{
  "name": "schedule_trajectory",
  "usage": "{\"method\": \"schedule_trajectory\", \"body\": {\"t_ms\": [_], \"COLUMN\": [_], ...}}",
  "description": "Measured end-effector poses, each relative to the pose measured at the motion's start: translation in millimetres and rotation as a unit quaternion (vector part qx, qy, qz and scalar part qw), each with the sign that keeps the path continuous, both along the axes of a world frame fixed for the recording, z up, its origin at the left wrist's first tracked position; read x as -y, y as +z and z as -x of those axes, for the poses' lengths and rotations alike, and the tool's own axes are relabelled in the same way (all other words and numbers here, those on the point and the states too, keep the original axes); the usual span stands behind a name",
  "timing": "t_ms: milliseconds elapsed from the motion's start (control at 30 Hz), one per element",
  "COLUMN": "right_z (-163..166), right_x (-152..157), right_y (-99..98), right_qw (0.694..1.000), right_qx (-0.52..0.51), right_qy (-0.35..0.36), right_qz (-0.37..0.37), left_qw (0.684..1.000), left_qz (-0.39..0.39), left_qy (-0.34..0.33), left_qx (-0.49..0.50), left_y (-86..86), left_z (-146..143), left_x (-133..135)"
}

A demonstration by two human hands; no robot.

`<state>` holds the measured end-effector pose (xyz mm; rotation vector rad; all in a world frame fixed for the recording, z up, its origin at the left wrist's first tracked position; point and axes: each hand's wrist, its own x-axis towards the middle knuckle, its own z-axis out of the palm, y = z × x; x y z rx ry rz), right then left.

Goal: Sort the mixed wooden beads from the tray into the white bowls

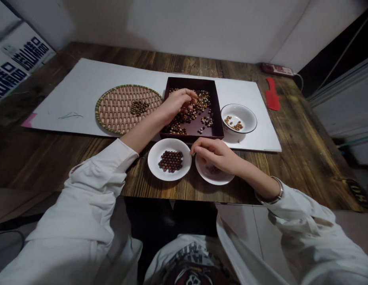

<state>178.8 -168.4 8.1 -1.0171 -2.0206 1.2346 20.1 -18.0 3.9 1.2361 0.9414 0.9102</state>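
Observation:
My left hand (pixel 180 103) is over the dark red box (pixel 218 118), its fingers curled downward above mixed beads (pixel 201 101) in brown, yellow and cream. Whether a bead sits between those fingertips is hidden. Close to the box's front edge, my right hand (pixel 216 154) hovers over a white dish (pixel 218 182), thumb and fingers pressed together near its left rim. Anything in that pinch is too small to make out. A few light-brown beads in this dish show partly under the hand. Beside it, another white dish (pixel 152 164) holds dark red-brown beads (pixel 171 161).
Left of the box lies a round woven tray (pixel 112 107) with greenish-brown beads (pixel 139 107). A dark-rimmed white bowl (pixel 247 114) with tan beads stands at right. White board (pixel 82 87) lies beneath them. A red scraper-like piece (pixel 272 97) lies on the wooden table (pixel 302 146).

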Motion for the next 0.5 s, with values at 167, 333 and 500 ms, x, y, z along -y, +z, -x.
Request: {"method": "schedule_trajectory", "body": {"t_ms": [167,333,500], "right_z": [0.1,0.6,0.2], "right_x": [0.2,0.4,0.1], "right_y": [0.4,1.7,1.6], "right_qw": [1.0,1.0,1.0], "right_qx": [0.0,-0.001,0.002], "right_qy": [-0.001,-0.003,0.0], "right_qz": [0.0,-0.001,0.004], "left_qw": [0.983,0.959,0.958], "left_qz": [-0.024,-0.046,-0.047], "left_qy": [-0.151,-0.241,-0.239], "left_qx": [-0.099,-0.14,-0.149], "left_y": [-0.3,0.1,-1.1], "left_z": [0.4,3.8,3.8], "left_x": [8.1,12.1,11.0]}}
